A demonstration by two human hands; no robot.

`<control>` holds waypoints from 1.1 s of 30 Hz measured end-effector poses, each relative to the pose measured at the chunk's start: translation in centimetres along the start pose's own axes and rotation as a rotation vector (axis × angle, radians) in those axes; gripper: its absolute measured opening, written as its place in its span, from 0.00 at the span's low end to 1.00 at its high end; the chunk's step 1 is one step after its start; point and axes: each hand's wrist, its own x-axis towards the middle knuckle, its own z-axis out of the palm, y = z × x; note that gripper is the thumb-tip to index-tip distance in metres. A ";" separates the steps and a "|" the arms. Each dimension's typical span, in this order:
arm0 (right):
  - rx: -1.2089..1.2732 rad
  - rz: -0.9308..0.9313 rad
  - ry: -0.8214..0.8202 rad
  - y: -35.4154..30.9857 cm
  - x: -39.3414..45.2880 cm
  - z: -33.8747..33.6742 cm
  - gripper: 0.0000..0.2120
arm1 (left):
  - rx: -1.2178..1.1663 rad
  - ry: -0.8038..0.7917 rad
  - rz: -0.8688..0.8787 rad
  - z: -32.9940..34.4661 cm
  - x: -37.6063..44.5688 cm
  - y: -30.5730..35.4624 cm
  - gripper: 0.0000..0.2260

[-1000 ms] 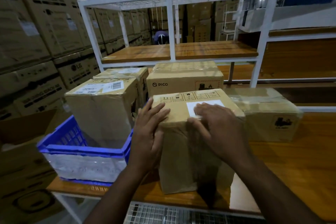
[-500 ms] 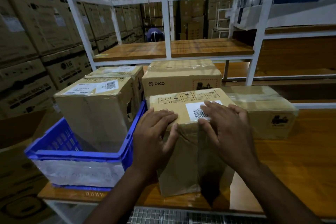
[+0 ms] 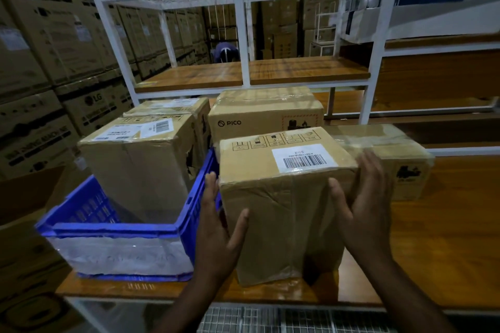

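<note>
Head view: your palms are off the top now. Left hand (image 3: 216,230) presses the labelled box (image 3: 281,213) at 9 o'clock, right hand (image 3: 362,205) at 3. Flat-palmed grip, fingers straight. Box stands on counter (image 3: 438,251); lift likely next.

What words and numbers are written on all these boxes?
"PICO": on the back box.
"LG": on the big cartons at left.
Barcode label on the front box: number too blurred to read.
Label on the box in the blue crate: too small.

Blue crate (image 3: 108,230) tight beside box (image 3: 270,211); right side free.
</note>
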 end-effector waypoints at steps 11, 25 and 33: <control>0.313 0.567 -0.379 5.6 -7.2 1.8 0.32 | -0.108 -0.282 -0.390 1.3 -4.6 -4.8 0.28; 0.063 0.518 -0.218 2.8 -9.2 -1.4 0.27 | -0.042 -0.240 -0.363 0.4 -5.4 -4.1 0.37; 0.101 0.427 -0.111 1.1 -8.6 -3.5 0.22 | -0.092 -0.204 -0.337 -0.5 -6.8 -1.3 0.30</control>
